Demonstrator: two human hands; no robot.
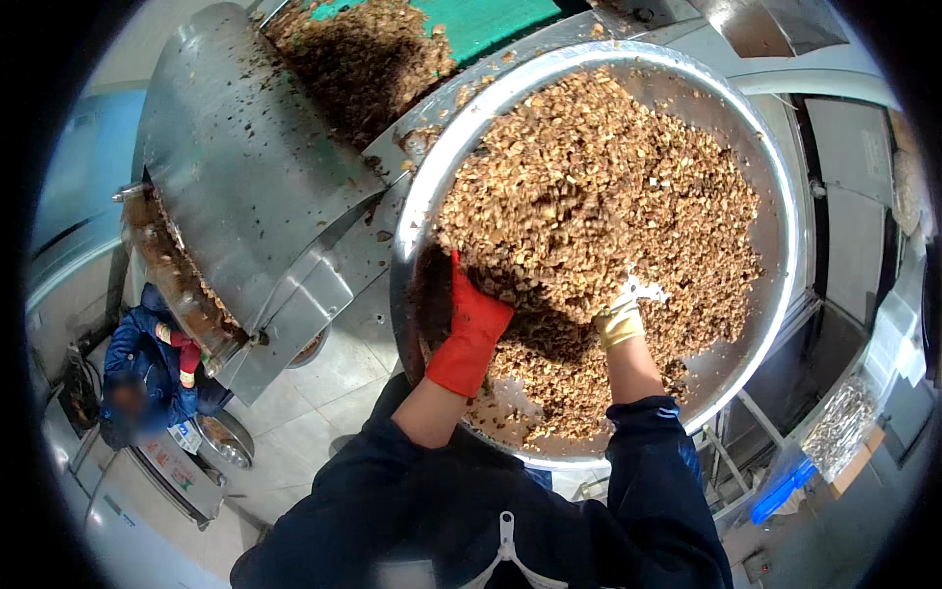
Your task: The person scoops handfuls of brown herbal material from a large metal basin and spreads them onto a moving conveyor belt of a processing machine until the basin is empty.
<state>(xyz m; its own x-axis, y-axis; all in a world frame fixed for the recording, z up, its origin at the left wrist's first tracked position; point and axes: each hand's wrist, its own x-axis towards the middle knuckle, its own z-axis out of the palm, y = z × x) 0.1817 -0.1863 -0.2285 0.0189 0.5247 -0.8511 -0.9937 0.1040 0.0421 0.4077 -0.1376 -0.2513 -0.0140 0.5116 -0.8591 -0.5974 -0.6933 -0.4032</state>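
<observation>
Chips (579,187), brown and coarse, in big round bowl (628,51), mounded near middle, sparser toward lower and right walls with bare metal showing. Left hand (478,319), red-gloved, at near left edge of mound, sunk partly under chips; open or closed, cannot tell. Right hand (620,319), in pale yellow, dug in further right, fingertips lost in chips and glare; cannot tell there either. Spaced apart, probably to bracket a wide loose load from both sides. Chips blurred just above both, so likely loose and in motion. Gloves presumably for cleanliness. Bowl wide and high-rimmed, likely to contain spill; right beside steel chute (245,157) and green surface (491,27), perhaps for short transfer. More chips heaped on green surface, stray bits stuck to chute. Support under bowl mostly hidden; metal frame (756,417) visible past lower right rim. Pale tiled floor (304,402) below. At far left, co-worker (132,358) in dark blue jacket, gloved hand near chute's lower end, small basin (246,447) just beside. At right, shiny strands (839,422) near blue plastic piece (783,491). Hard sunlight across bowl.
</observation>
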